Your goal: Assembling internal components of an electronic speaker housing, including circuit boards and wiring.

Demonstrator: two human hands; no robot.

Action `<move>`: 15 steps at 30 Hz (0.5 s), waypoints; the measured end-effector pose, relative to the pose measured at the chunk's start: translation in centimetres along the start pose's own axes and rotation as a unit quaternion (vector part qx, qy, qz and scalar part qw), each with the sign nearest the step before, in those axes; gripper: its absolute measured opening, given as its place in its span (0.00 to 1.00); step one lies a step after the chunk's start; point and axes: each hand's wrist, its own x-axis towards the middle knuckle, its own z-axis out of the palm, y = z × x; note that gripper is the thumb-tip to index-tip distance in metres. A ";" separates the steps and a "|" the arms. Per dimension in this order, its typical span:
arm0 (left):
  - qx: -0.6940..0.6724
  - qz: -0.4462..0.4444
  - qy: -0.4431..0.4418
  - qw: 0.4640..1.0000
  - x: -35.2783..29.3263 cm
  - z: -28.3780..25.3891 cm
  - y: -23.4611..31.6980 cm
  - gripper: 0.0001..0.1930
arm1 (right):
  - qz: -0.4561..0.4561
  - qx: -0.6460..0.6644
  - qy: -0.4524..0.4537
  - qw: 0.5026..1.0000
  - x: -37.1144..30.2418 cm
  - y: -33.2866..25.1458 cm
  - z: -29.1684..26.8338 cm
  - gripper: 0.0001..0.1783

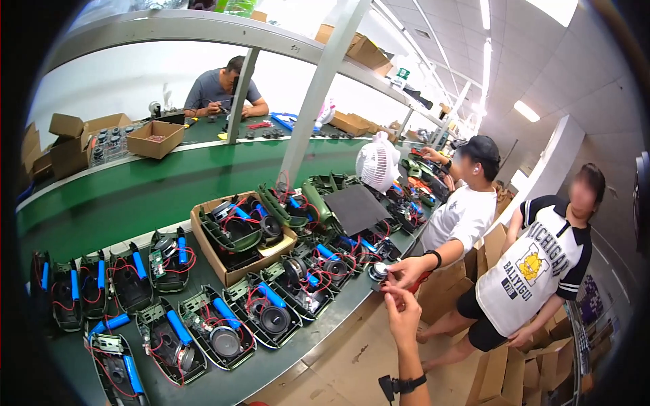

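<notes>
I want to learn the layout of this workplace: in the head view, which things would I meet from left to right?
Open-flapped carton → small open carton → larger carton holding speaker shells → the wearer's hand → black-and-white shirt.

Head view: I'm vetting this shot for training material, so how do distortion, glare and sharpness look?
In the head view, the pale shelf beam bows clearly, and black surrounds the rounded picture; in the same head view, the ceiling tube light burns out to white; also in the head view, the black speaker cone looks fairly sharp.
</notes>
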 end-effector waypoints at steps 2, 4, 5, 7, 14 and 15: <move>0.018 0.028 0.013 0.999 -0.6 0.2 0.6 0.07 | -0.063 -0.038 0.022 0.997 2.1 1.7 0.7 0.11; 0.030 0.042 0.019 0.998 -1.2 0.2 0.5 0.08 | -0.011 -0.055 -0.016 0.998 3.7 2.1 1.5 0.14; 0.033 0.034 0.033 0.998 -1.3 0.5 0.9 0.08 | -0.017 -0.083 -0.016 0.996 4.5 2.9 2.3 0.18; 0.039 0.018 0.029 0.999 -1.4 0.8 1.4 0.08 | -0.004 -0.162 -0.011 0.987 5.7 3.6 3.8 0.26; 0.079 0.012 -0.031 0.996 -2.3 -0.4 2.8 0.12 | 0.041 -0.271 0.016 0.962 6.7 4.3 6.6 0.30; 0.079 0.004 -0.047 0.996 -2.3 -0.4 3.4 0.12 | 0.036 -0.272 0.015 0.962 6.9 4.7 6.7 0.30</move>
